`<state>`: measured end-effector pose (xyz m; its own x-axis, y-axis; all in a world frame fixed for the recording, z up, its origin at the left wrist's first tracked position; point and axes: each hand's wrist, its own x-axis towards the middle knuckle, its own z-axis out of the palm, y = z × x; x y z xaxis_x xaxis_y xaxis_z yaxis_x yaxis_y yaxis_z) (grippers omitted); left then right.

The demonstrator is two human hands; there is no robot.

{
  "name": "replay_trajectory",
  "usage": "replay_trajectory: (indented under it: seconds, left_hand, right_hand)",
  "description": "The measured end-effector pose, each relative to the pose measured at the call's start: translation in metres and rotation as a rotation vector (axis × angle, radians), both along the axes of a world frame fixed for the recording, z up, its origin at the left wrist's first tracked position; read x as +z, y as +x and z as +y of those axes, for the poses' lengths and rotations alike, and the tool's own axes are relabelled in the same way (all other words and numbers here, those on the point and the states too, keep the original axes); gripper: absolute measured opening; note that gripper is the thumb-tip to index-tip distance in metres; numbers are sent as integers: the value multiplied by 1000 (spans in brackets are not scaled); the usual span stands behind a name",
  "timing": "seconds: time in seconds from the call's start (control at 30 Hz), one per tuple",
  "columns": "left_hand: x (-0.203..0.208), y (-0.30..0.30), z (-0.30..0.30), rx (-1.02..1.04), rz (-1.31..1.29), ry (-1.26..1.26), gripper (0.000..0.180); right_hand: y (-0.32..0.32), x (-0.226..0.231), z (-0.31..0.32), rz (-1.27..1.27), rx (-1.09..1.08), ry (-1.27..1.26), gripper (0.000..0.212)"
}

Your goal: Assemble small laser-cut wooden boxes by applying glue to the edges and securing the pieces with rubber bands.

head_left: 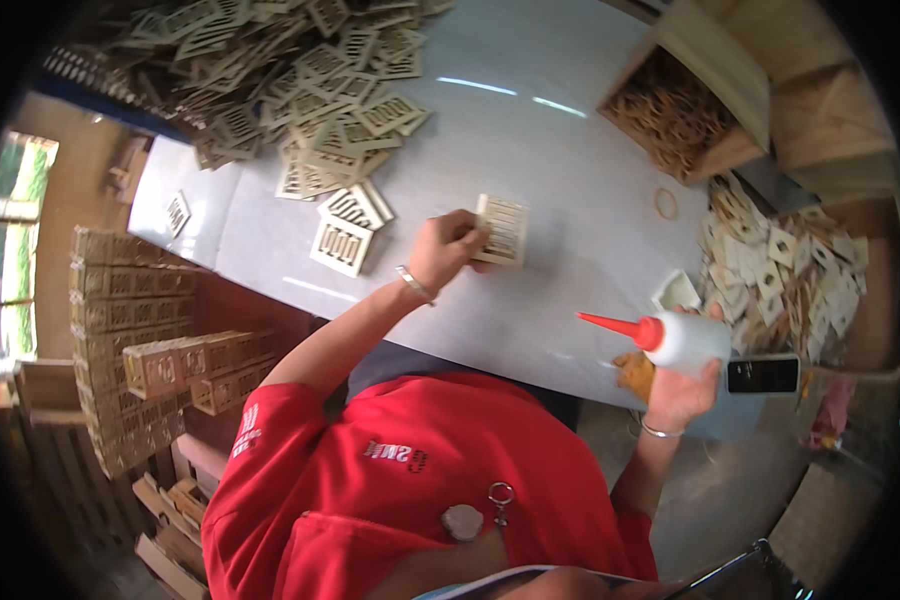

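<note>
Pinched in my left hand is a pale slotted wooden panel, gripped by its left edge just over the table. My right hand is wrapped around a white squeeze bottle with a long red nozzle, which lies tilted and points left. A gap separates the nozzle tip from the panel. Left of my left hand, a slotted panel lies loose on the table, with another one partly behind it. Next to the bottle rests a small pale wooden piece.
A large heap of slotted panels covers the far left of the grey table. At the right stand a wooden box of brown rings and a pile of pale cut pieces. A phone lies near the right edge. Stacked wooden frames stand at left.
</note>
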<state>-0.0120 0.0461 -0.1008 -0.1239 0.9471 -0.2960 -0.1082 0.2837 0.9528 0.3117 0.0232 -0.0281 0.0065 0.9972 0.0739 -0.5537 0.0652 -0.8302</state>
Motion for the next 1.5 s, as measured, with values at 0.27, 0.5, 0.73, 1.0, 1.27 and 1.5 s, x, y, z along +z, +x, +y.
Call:
replay_trajectory:
  seconds: [0.27, 0.5, 0.73, 1.0, 1.27, 1.5]
  left_hand:
    - [6, -35, -6, -21, 895, 245, 29]
    - [31, -106, -75, 124, 1221, 254, 32]
    - [22, -145, -104, -214, 1424, 326, 59]
    - [16, -159, -91, 154, 1379, 531, 18]
    - [50, -120, -83, 346, 67, 182, 24]
    - [65, -93, -71, 290, 241, 257, 8]
  right_hand:
    - [18, -15, 5, 41, 19, -18, 73]
    - [16, -20, 6, 87, -13, -77, 69]
    - [3, -20, 12, 184, -34, -104, 65]
    - [-48, 12, 38, 281, 49, -99, 60]
    - [-41, 2, 11, 164, 52, -114, 73]
    - [-33, 1, 5, 240, 91, -90, 64]
